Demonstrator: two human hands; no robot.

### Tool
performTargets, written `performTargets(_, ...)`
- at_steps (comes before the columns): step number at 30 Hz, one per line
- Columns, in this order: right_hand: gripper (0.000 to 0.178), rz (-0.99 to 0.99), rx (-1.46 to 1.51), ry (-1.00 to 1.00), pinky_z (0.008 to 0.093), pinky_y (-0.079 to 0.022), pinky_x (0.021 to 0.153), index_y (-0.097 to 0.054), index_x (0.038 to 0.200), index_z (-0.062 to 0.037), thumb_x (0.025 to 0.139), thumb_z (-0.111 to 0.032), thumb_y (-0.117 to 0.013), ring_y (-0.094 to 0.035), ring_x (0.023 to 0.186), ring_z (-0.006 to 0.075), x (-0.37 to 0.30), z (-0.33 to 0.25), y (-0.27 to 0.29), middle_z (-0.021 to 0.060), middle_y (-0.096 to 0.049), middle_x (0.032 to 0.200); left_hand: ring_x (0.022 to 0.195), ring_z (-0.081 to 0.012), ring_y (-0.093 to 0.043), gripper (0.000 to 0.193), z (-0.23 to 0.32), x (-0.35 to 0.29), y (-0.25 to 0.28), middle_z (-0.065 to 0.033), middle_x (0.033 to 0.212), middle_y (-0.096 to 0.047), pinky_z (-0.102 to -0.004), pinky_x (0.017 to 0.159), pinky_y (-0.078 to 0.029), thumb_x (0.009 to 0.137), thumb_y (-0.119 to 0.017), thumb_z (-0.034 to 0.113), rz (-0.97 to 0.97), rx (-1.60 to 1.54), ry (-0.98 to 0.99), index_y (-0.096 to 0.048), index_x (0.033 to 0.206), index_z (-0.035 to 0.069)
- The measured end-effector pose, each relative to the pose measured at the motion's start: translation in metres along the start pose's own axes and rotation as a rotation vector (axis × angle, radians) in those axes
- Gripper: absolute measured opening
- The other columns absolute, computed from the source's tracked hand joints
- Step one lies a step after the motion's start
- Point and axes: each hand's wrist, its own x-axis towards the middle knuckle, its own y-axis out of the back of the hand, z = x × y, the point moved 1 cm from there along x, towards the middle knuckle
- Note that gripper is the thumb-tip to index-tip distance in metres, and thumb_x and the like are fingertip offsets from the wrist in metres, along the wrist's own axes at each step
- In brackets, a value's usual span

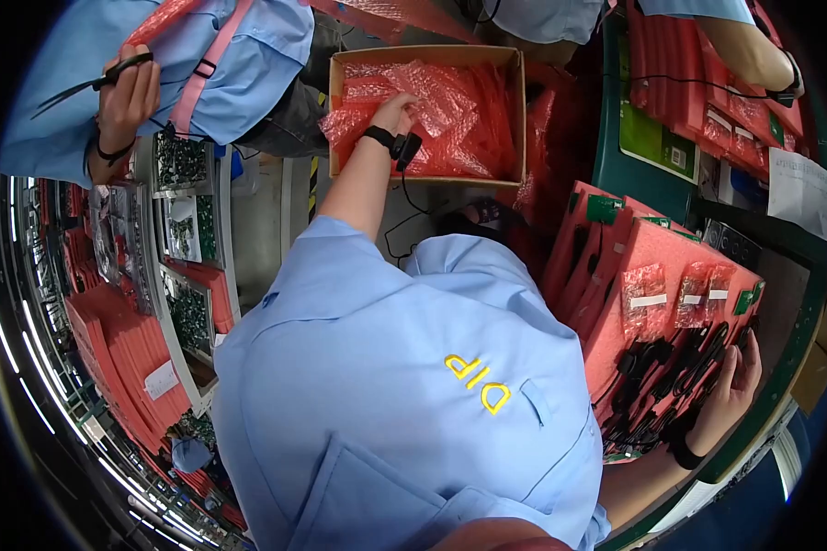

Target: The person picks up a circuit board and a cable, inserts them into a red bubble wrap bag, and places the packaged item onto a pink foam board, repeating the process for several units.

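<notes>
The head view takes in the whole spot from above, and a pale blue work shirt point(413, 367) with yellow lettering fills its middle. At the upper centre, the left hand point(396, 114) reaches into a cardboard box point(487, 55) full of red bubble-wrap bags point(469, 119). Its fingers are bent among the bags, though I can't tell whether they have closed on one. A black wristband point(377, 136) with a small dark block sits on that arm, and a black cord trails below it. Over at the lower right, the right hand point(737, 375) is open, its fingers stretched upward and the thumb apart, just beside black cables point(650, 356) lying on pink foam point(662, 248); whether it touches them I can't make out. Two small red packets point(645, 298) with white labels lie above the cables. In the upper left, a co-worker's hand point(127, 103) grips a black tool point(124, 69). Another co-worker's arm point(740, 50) crosses the upper right, above a green table point(648, 188). Down the left side stand racks of circuit boards point(188, 308) and stacked pink sheets point(124, 367).
</notes>
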Motion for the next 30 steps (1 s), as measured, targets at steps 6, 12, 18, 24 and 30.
performTargets(6,0.026,0.001,0.047,-0.074,0.0214,-0.045,0.081,-0.058,0.115,0.0012,0.091,-0.011,-0.057,-0.057,0.094,0.0099,0.011,-0.002,0.033,0.006,-0.063,0.106,0.09,-0.0238,-0.062,0.029,0.035,-0.018,-0.106,-0.0126,0.103,-0.063,-0.0354,0.081,-0.052,0.083,-0.047,-0.003,-0.341,0.038,-0.103,-0.053,0.111,0.0)
performTargets(12,0.017,0.031,-0.135,-0.043,0.0227,-0.046,0.065,-0.067,0.089,0.0007,0.083,-0.015,-0.064,-0.059,0.071,0.0086,0.09,0.046,0.037,0.004,-0.066,0.076,0.094,-0.0208,-0.062,0.035,0.073,-0.104,-0.292,-0.0145,0.113,-0.061,-0.0286,0.078,-0.052,0.09,-0.05,0.004,-0.666,0.322,-0.099,-0.045,0.124,0.001)
performTargets(18,0.021,0.126,-0.338,-0.154,0.0316,-0.048,0.065,-0.065,0.085,-0.0011,0.08,-0.021,-0.066,-0.062,0.068,0.024,0.113,0.118,-0.005,0.0126,-0.065,0.075,0.079,-0.0167,-0.063,0.017,0.034,-0.19,-0.45,-0.0126,0.099,-0.064,-0.0284,0.067,-0.05,0.087,-0.06,0.009,-1.003,0.903,-0.796,-0.058,0.103,0.004)
performTargets(24,0.018,0.146,-0.301,-0.282,0.0309,-0.048,0.07,-0.06,0.086,-0.0006,0.084,-0.019,-0.063,-0.062,0.073,0.0229,0.104,0.135,-0.006,0.0117,-0.064,0.076,0.079,-0.0257,-0.062,0.016,-0.006,-0.259,-0.547,-0.0167,0.09,-0.06,-0.0302,0.071,-0.049,0.083,-0.063,0.011,-1.076,1.231,-1.613,-0.059,0.096,0.002)
performTargets(30,0.008,0.378,0.501,-0.04,0.0243,-0.047,0.069,-0.059,0.086,-0.0006,0.087,-0.008,-0.06,-0.059,0.074,0.0119,0.042,0.102,0.012,0.0048,-0.063,0.08,0.086,-0.0252,-0.062,0.018,-0.085,-0.25,-0.591,-0.0137,0.096,-0.063,-0.0335,0.074,-0.049,0.086,-0.058,0.011,-1.297,1.012,-0.735,-0.058,0.101,0.002)
